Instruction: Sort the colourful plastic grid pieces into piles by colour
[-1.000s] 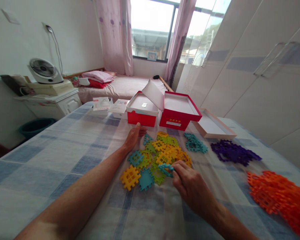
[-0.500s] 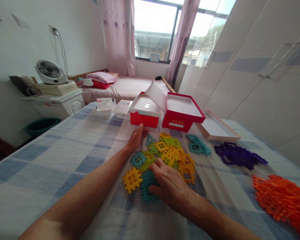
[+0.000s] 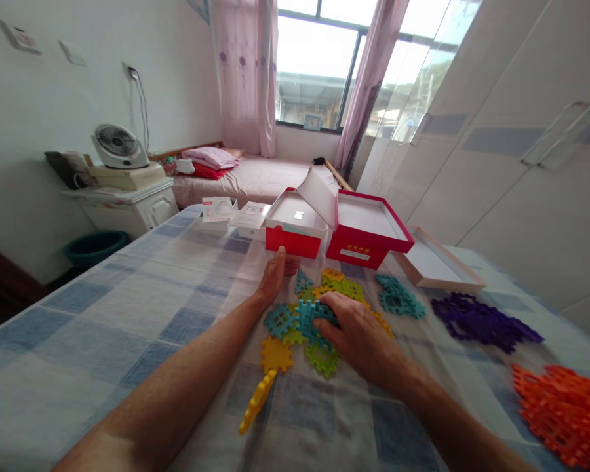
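Right hand: from my end, the right hand (image 3: 361, 337) has thumb and fingers pinching some teal pieces (image 3: 309, 321) over the mixed pile (image 3: 345, 286).
Left hand: the left hand (image 3: 274, 274) rests on the worktop (image 3: 177, 282), fingers stretched out by the red box (image 3: 292, 242); I see nothing in them.
Step in hand: I read it as gathering teal from among yellow and green.
Next move: in my judgement it calls for a firm pinch and a clean lift, so no notched edge drags a neighbour.
Around the right fingers: a green piece (image 3: 323, 362) just below; left, a loose teal piece (image 3: 280, 320); lower left, a flat yellow piece (image 3: 276, 354) and a tilted yellow piece (image 3: 256, 403), touching or not I can't tell.
Right of the fingers: a teal pile (image 3: 398, 298), then a purple pile (image 3: 476, 321).
Hard to see: how many teal pieces are pinched; what the right hand covers; the orange pile (image 3: 565, 410), cut off at the edge.
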Demonstrator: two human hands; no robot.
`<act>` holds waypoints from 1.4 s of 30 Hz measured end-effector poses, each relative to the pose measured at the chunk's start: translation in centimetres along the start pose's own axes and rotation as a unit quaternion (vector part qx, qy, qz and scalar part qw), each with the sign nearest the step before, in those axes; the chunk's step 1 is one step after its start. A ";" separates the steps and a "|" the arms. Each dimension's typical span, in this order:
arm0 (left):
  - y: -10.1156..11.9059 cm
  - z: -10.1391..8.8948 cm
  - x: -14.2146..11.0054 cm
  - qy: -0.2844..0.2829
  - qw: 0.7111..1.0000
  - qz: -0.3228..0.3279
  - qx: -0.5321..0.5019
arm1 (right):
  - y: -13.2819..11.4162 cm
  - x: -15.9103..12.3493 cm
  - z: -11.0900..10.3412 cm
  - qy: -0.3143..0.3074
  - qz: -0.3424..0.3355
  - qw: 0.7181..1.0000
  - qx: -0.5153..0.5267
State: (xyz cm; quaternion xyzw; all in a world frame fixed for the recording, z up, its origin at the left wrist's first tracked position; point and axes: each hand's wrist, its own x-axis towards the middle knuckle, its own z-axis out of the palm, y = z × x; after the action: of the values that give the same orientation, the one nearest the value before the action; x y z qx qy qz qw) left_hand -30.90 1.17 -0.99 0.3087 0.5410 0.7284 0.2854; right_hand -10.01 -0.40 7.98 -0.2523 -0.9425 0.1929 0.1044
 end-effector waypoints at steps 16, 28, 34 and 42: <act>-0.2 -0.4 0.5 0.035 0.998 -0.020 -0.043 | -2.7 3.5 4.4 -0.030 0.016 0.999 -0.040; -0.4 -0.8 0.4 0.009 0.999 -0.007 -0.046 | 6.2 0.7 -2.0 0.154 0.084 0.960 0.219; -0.5 -0.9 0.3 0.004 0.999 -0.004 -0.039 | 15.6 0.2 -7.1 0.226 0.270 0.909 0.225; -0.4 -1.1 0.4 -0.002 1.000 -0.012 -0.024 | 19.9 1.7 -5.5 0.230 0.327 0.903 0.159</act>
State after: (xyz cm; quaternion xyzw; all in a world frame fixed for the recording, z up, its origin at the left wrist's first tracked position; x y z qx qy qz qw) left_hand -31.98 0.87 -1.61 0.2970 0.5264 0.7371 0.3024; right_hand -1.19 18.04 4.85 -0.5640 -0.7132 0.3004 0.2881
